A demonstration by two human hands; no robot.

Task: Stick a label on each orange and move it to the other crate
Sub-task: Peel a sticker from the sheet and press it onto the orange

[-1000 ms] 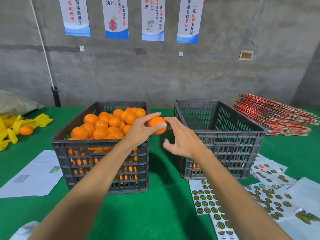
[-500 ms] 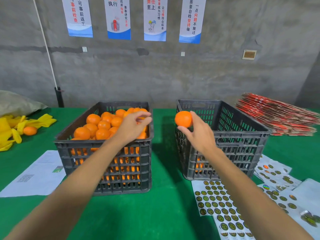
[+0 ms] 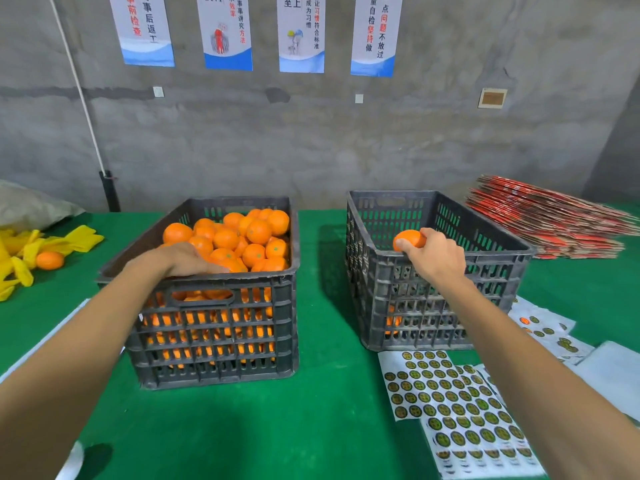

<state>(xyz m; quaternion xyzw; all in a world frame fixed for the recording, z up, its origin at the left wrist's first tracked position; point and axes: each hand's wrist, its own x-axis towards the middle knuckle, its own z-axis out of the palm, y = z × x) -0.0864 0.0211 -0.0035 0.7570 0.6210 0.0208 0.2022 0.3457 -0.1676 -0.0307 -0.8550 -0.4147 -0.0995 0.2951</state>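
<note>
Orange fruit (image 3: 408, 239) is grasped by the right hand (image 3: 437, 258) over the right crate (image 3: 440, 306), nearly empty; left of it, the left hand (image 3: 188, 261) rests relaxed on the heaped left crate (image 3: 221, 337); most remain.

A fruit-packing workshop: bare concrete wall (image 3: 311, 133) with workplace posters (image 3: 301, 32) along the top, crates of oranges (image 3: 242, 237), label sheets (image 3: 450, 403) lower right.

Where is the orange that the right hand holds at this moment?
In the head view, the orange is right of centre, held by the right hand just above the near rim of the right crate, over its nearly empty inside.
</note>
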